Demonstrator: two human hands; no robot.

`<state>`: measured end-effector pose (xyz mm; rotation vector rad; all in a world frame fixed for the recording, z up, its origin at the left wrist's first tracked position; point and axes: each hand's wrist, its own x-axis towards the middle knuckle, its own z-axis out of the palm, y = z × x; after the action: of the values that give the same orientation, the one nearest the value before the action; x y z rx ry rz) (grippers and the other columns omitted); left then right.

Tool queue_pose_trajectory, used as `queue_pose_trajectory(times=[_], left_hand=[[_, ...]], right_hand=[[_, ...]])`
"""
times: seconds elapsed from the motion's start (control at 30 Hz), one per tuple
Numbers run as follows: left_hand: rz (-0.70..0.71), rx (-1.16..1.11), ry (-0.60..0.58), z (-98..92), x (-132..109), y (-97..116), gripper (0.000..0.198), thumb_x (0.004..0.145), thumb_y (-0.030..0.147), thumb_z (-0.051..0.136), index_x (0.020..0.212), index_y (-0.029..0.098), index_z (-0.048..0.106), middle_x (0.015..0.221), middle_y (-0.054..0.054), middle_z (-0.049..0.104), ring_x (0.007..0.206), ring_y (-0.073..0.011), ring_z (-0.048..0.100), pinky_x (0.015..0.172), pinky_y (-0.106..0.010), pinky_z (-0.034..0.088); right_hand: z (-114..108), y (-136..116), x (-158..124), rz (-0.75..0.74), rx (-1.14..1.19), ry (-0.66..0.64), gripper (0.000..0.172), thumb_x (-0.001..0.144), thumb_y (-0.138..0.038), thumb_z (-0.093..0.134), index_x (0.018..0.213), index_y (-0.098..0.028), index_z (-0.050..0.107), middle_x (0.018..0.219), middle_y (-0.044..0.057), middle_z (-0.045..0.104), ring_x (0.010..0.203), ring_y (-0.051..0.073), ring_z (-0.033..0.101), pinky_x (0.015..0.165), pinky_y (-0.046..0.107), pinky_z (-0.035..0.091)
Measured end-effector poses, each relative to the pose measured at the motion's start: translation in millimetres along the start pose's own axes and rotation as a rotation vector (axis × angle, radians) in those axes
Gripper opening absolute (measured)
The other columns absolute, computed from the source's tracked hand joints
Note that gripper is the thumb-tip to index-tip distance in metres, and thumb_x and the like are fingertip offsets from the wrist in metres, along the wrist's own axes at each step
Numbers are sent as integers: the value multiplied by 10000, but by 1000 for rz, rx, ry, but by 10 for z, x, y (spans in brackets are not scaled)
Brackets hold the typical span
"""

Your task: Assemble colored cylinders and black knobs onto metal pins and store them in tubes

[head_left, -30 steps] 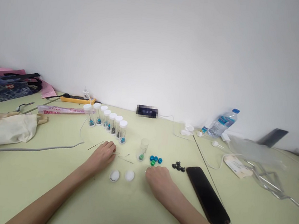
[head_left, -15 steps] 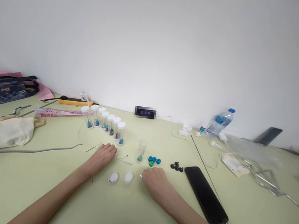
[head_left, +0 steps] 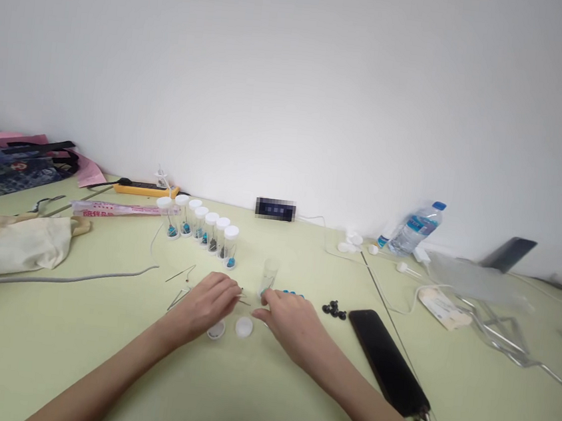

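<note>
My left hand [head_left: 208, 303] is low over the table with its fingers bent together. Thin metal pieces [head_left: 245, 298] show at its fingertips; whether it grips one is unclear. My right hand [head_left: 294, 322] has its thumb and forefinger apart, close to the foot of an upright clear vial [head_left: 270, 273] without a lid. A thin rod stands inside that vial. Behind the right fingers, blue beads [head_left: 293, 293] are partly hidden. Two white round lids [head_left: 244, 327] [head_left: 217, 330] lie nearer to me, one partly covered by my left hand.
Several capped vials [head_left: 230, 245] with blue or dark pieces stand in a row at left. Black knobs [head_left: 335, 310] and a phone [head_left: 388, 362] lie right. Further back are a water bottle [head_left: 417, 230], a yellow power strip [head_left: 145, 189] and bent metal rods [head_left: 499, 334].
My left hand has moved right, to the thin metal pieces. My right hand has moved forward to the open vial, its thumb now apart, covering some beads. The view has shifted slightly.
</note>
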<state>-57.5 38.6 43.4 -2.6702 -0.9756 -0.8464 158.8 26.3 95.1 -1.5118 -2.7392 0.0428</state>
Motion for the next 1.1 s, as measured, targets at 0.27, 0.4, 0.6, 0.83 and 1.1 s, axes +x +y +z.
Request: queue_pose_trajectory(times=[0.27, 0.4, 0.6, 0.83, 1.1], left_hand=[[139, -42, 62, -77, 140, 261, 161, 895, 89, 473, 1026, 166, 527, 890, -90, 641, 806, -216, 548, 716, -383, 448], [-83, -215, 185, -98, 280, 142, 190, 892, 213, 538, 1079, 201, 509, 999, -75, 642, 933, -209, 568, 814, -367, 452], [-578, -632, 151, 31, 656, 15, 271, 857, 298, 552, 1115, 235, 496, 1164, -66, 576, 1093, -222, 546, 926, -376, 445], [-554, -685, -90, 103, 717, 22, 610, 780, 268, 602, 1336, 247, 351, 1421, -96, 403, 1317, -279, 362, 1067, -441, 327], [-542, -472, -112, -3, 379, -192, 391, 857, 151, 430, 1236, 245, 435, 1284, -68, 531, 1157, -226, 519, 949, -376, 443]], right_hand=[[-89, -41, -38, -60, 271, 64, 280, 976, -232, 369, 707, -202, 443, 620, -39, 565, 543, 119, 512, 524, 220, 300], [-253, 93, -44, 3, 365, 94, 272, 969, -240, 374, 729, -197, 497, 654, -23, 592, 586, 127, 543, 553, 224, 336], [-530, 419, -112, 113, 401, 360, 238, 943, -255, 427, 792, -217, 607, 780, -9, 648, 675, 140, 575, 612, 245, 384], [-585, 536, -123, 189, 374, 410, 253, 926, -261, 434, 759, -211, 617, 737, -4, 645, 646, 143, 569, 588, 255, 378], [-398, 515, -104, 105, 244, -8, 313, 888, -222, 428, 600, -194, 546, 586, -2, 534, 547, 128, 468, 516, 258, 239]])
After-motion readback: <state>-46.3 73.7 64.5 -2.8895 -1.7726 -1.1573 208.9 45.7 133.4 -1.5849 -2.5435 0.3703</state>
